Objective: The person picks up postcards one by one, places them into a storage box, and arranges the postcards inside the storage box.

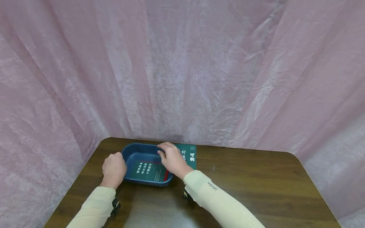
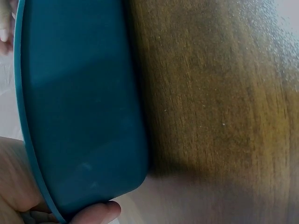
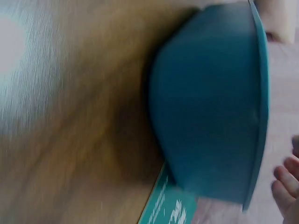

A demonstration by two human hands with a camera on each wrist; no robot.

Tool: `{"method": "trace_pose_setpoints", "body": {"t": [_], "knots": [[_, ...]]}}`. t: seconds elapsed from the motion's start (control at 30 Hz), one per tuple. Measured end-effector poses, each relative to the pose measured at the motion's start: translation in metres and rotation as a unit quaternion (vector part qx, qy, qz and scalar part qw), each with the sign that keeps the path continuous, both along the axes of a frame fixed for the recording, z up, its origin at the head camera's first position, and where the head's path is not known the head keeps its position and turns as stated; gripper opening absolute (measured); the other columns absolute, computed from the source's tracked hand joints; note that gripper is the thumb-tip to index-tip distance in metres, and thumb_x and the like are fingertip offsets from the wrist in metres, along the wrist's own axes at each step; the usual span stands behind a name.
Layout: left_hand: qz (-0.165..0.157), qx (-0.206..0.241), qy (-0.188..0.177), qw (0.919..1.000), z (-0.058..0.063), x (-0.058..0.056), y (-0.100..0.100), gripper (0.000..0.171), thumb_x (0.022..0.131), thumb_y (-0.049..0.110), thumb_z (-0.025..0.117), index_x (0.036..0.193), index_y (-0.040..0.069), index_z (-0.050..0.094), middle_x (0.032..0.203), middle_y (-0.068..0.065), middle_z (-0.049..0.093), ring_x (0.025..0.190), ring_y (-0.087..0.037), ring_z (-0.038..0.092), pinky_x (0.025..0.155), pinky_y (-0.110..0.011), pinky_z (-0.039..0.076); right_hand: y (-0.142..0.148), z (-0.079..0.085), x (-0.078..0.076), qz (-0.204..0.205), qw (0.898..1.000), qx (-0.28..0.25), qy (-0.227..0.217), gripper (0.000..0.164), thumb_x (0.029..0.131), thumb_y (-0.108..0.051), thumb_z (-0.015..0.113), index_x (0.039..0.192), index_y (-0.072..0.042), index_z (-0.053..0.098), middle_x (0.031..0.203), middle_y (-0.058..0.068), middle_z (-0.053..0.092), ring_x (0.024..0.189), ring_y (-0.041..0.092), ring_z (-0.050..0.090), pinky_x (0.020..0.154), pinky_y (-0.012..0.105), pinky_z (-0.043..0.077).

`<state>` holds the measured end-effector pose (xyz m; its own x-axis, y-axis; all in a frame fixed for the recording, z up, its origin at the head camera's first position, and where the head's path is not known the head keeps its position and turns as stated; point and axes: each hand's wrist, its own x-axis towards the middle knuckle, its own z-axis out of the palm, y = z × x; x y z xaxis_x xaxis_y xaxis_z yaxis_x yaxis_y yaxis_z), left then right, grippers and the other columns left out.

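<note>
A blue rectangular tub (image 1: 142,181) stands at the left of the table. My left hand (image 1: 114,167) grips its left rim, and in the left wrist view the thumb (image 2: 99,213) presses the outside of the wall. Inside the tub lies a dark green booklet (image 1: 148,171) with white characters and a red strip. A second green booklet (image 1: 191,158) lies beside the tub, partly hidden behind my right hand (image 1: 174,161). In the right wrist view the right fingers (image 3: 286,179) are loosely bent, apart from the tub's rim, and hold nothing.
The brown wooden table (image 1: 251,186) has rounded far corners. A pink curtain (image 1: 182,79) hangs right behind its far edge and along both sides. Each wrist wears a small black device.
</note>
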<state>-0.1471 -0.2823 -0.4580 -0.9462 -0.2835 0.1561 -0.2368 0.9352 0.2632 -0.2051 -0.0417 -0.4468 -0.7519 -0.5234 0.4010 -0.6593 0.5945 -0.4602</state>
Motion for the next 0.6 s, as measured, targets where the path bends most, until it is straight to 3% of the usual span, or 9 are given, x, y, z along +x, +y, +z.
{"method": "trace_pose_setpoints", "body": {"t": [0.13,0.27,0.43,0.6], "knots": [[0.0,-0.001,-0.002,1.0,0.0,-0.001,0.0,0.017,0.081,0.005,0.052,0.084,-0.009,0.061,0.072,-0.025,0.058,0.061,-0.037,0.058,0.045,-0.047,0.045,0.019,0.001,-0.013,-0.047,0.998,-0.046,0.014,0.029,0.096,-0.023,0.048,0.123,-0.016,0.057,0.126,-0.003,0.051,0.115,0.008,0.046,0.089,0.022,0.039],[0.0,-0.001,-0.003,1.0,0.001,0.0,0.0,0.016,0.081,0.005,0.052,0.084,-0.009,0.061,0.073,-0.025,0.058,0.061,-0.037,0.058,0.046,-0.047,0.045,0.037,-0.007,-0.019,-0.077,0.996,-0.051,-0.013,0.031,0.096,-0.02,0.048,0.126,-0.014,0.054,0.131,0.001,0.048,0.118,0.013,0.045,0.088,0.025,0.041],[-0.002,-0.003,-0.004,1.0,0.002,0.0,0.0,0.016,0.082,0.004,0.052,0.085,-0.009,0.061,0.072,-0.025,0.058,0.061,-0.037,0.058,0.046,-0.047,0.046,0.056,-0.028,-0.016,-0.065,0.996,0.007,-0.062,0.035,0.097,-0.017,0.047,0.13,-0.009,0.052,0.134,0.007,0.047,0.123,0.017,0.043,0.092,0.03,0.039],[-0.003,0.0,-0.006,1.0,0.002,0.001,0.002,0.016,0.082,0.004,0.052,0.085,-0.009,0.06,0.073,-0.025,0.058,0.061,-0.036,0.058,0.045,-0.047,0.045,0.074,-0.047,-0.007,-0.033,0.991,0.108,-0.071,0.039,0.095,-0.019,0.049,0.132,-0.007,0.05,0.137,0.015,0.044,0.127,0.026,0.038,0.098,0.038,0.032]]}}
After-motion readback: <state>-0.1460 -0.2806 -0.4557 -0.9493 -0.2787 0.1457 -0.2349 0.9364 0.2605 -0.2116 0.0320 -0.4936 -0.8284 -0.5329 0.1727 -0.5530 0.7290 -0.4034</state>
